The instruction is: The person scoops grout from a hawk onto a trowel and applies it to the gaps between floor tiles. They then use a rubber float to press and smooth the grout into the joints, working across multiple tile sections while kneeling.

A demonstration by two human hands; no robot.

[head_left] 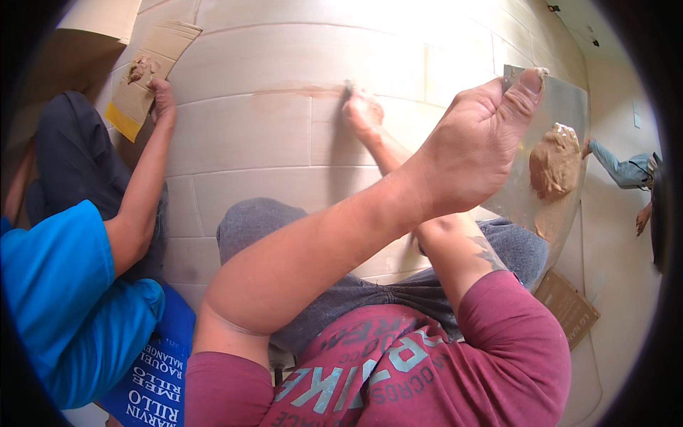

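Observation:
My left hand (480, 139) is closed on the edge of a thin grey metal plate (523, 181), its arm crossing over my right one. A thick lump of brown putty (555, 162) sits on the plate, with a smear below it. Farther away and left of it, my right hand (364, 114) is closed at the pale tiled surface (242, 60), beside a joint with a brownish streak (288, 90). A small dark thing juts from its fingers, too blurred and bright to name.
At left, a co-worker in a blue shirt (64, 285) holds a cardboard piece (162, 50) bearing brown putty. Another person's light-blue sleeve (622, 167) shows at far right. Cardboard (565, 306) lies at lower right, a blue printed sheet (153, 377) at lower left.

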